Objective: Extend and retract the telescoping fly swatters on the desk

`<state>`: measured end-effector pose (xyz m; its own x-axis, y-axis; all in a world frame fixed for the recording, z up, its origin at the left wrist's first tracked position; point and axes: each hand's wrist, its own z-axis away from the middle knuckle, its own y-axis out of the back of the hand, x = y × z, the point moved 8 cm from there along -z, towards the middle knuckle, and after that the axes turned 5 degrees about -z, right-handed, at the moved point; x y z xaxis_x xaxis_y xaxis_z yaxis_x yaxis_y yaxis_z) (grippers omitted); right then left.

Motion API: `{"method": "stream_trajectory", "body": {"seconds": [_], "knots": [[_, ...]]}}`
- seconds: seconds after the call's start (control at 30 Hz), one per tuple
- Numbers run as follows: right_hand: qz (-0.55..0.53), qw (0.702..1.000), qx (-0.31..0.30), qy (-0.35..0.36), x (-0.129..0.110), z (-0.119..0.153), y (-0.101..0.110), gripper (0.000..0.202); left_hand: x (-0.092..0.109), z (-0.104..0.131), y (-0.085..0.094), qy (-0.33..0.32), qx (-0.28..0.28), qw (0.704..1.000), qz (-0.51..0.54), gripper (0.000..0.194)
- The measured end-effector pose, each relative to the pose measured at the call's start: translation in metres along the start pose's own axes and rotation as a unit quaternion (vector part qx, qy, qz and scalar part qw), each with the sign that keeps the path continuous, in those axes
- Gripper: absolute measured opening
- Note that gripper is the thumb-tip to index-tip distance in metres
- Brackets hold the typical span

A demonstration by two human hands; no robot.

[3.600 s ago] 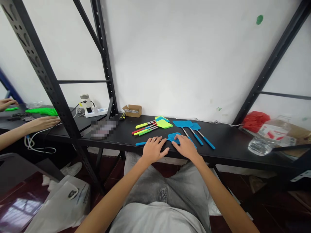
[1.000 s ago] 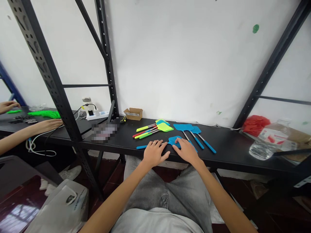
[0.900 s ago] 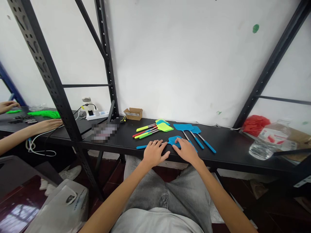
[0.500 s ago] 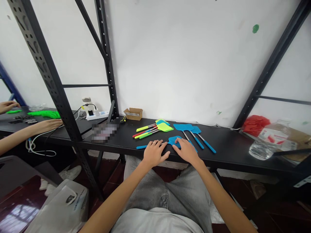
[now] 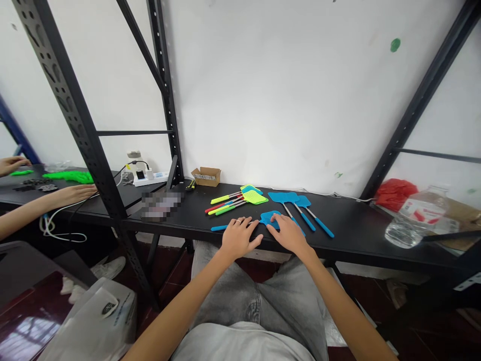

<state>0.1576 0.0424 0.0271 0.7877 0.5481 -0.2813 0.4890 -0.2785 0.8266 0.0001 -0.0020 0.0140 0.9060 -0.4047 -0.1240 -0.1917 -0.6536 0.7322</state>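
Observation:
A blue fly swatter (image 5: 267, 217) lies flat along the front of the black shelf table (image 5: 349, 220), its handle pointing left. My left hand (image 5: 240, 237) rests over its shaft with the fingers spread. On the right part of its head lies my right hand (image 5: 288, 232), fingers apart and loosely bent. Beyond my hands, several fly swatters with yellow, red, blue and green handles (image 5: 230, 204) are heaped together, their heads to the right. More blue fly swatters (image 5: 289, 198) lie to the right of that heap, handles slanting toward me.
A small open cardboard box (image 5: 207, 176) stands by the wall, near a yellow-black cutter (image 5: 191, 185). At right are a large clear bottle (image 5: 417, 218) and a red bag (image 5: 394, 194). Another person's arm (image 5: 56, 200) reaches over the left table. A power strip (image 5: 152, 179) sits behind the black upright.

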Motion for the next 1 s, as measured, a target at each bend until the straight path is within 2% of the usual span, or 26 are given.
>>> {"method": "stream_trajectory", "body": {"seconds": [1.0], "knots": [[-0.001,1.0,0.001,-0.001,-0.0004,0.0002,0.0007,0.021,0.0005,-0.0005,0.0009,0.0,-0.003,1.0,-0.001,0.05]]}}
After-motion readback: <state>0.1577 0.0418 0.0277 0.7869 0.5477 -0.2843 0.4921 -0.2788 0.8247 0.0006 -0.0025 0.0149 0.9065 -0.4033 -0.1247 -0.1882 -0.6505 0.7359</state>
